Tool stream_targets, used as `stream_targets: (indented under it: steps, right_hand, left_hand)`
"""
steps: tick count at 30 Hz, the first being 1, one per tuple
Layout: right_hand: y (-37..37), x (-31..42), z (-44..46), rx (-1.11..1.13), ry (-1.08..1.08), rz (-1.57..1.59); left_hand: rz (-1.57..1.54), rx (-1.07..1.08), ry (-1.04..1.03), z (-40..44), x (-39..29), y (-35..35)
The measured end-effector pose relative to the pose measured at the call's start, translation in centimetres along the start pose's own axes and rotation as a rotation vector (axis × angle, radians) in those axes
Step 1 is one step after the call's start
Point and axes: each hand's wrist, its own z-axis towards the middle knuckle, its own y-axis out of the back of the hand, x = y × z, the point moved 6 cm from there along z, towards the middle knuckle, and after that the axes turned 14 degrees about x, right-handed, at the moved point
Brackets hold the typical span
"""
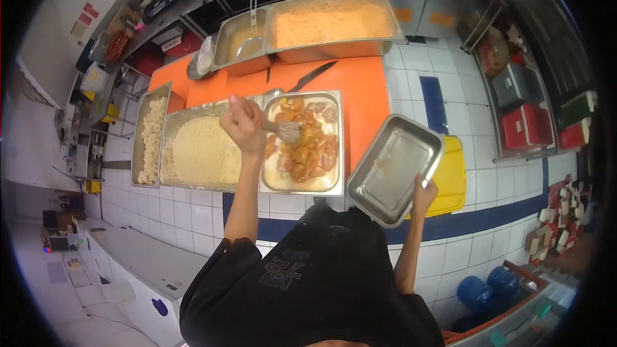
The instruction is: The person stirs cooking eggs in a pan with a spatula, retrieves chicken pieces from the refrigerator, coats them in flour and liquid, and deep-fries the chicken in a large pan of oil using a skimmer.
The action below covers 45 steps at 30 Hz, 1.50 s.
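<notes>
from here, i have the left hand (243, 122) wrapped around the whisk (289, 131) over the meat (310, 151); the right hand (424, 195) grips the pan (400, 170) by its rim, presumably to clear the table (367, 93).

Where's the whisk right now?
In the head view, just left of the middle, the whisk is in the left hand, its wires over the meat pieces in a metal pan.

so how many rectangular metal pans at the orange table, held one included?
6: lumpy-food pan far left, powder pan beside it, meat pan under the whisk, small pan and large orange-filled pan along the back, held pan in the right hand.
</notes>
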Motion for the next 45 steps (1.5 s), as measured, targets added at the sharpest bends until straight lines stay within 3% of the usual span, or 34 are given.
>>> stream_targets:
  steps: [3, 7, 9, 10, 12, 13, 15, 16, 18, 20, 24, 27, 28, 30, 33, 35, 36, 37, 42, 45]
  right_hand:
    - [0.8, -1.0, -0.8, -0.055, -0.007, 0.002]
    - [0.4, 0.2, -2.1, -0.138, -0.028, 0.117]
    - [0.6, 0.5, -2.6, -0.200, -0.007, 0.150]
    - [0.6, 1.2, -3.0, -0.211, -0.025, 0.169]
    - [0.3, 2.6, -3.5, -0.231, -0.013, 0.161]
    - [0.1, 3.2, -3.7, -0.261, -0.005, 0.182]
    - [0.3, 3.8, -4.8, -0.294, -0.021, 0.157]
    - [0.3, 4.1, -4.8, -0.312, -0.028, 0.151]
    - [1.0, 4.5, -4.6, -0.333, 0.008, 0.121]
    - [1.8, 4.7, -5.1, -0.327, 0.000, 0.054]
    - [3.7, 4.8, -4.9, -0.274, -0.080, 0.131]
    - [4.5, 5.0, -4.3, -0.259, -0.124, 0.117]
    - [5.2, 4.5, -4.2, -0.260, -0.145, 0.117]
    - [5.9, 3.8, -3.8, -0.263, -0.150, 0.131]
    - [7.1, 1.9, -2.8, -0.258, -0.154, 0.151]
    - [9.0, -0.5, -3.0, -0.291, -0.298, 0.016]
    - [8.4, 0.4, -3.1, -0.274, -0.222, 0.046]
    - [7.7, 0.9, -3.1, -0.276, -0.205, 0.133]
    - [7.7, 1.3, -3.5, -0.283, -0.221, 0.341]
    - [8.5, 1.1, -3.6, -0.299, -0.221, 0.402]
  left_hand:
    - [-0.160, 0.005, -0.082, -1.2, -3.5, 0.5]
    - [0.178, 0.069, 0.016, -4.5, 3.8, -1.2]
    - [0.144, 0.164, -0.134, -5.5, 7.2, -2.7]
    - [0.136, 0.148, -0.121, -6.2, 9.4, -2.8]
    - [0.071, 0.398, -0.141, -7.1, 12.3, -5.0]
    - [0.054, 0.394, -0.142, -6.1, 12.7, -5.2]
    - [0.093, 0.377, 0.042, -4.0, 13.8, -4.9]
    - [0.086, 0.375, 0.041, -2.6, 13.4, -4.1]
    - [-0.050, 0.177, 0.111, 0.4, 12.0, 0.4]
    - [-0.256, 0.227, 0.196, 0.7, 8.6, 3.6]
    - [-0.451, 0.161, 0.044, 0.0, -0.8, 7.4]
    - [-0.324, 0.171, -0.060, -2.1, -0.3, 7.1]
    - [-0.328, 0.179, -0.057, -3.2, 1.1, 6.4]
    - [-0.026, 0.220, -0.130, -5.9, 4.9, 4.7]
    - [0.000, 0.188, -0.067, -9.3, 11.4, 3.4]
    - [-0.133, 0.106, 0.199, -9.8, 15.8, 3.2]
    - [-0.167, -0.023, 0.335, -7.3, 14.6, 3.8]
    - [-0.106, 0.030, 0.322, -5.2, 13.1, 4.6]
    - [-0.192, 0.035, 0.136, 2.4, 1.4, 4.4]
    - [-0.182, 0.016, 0.050, 4.3, 1.3, 3.2]
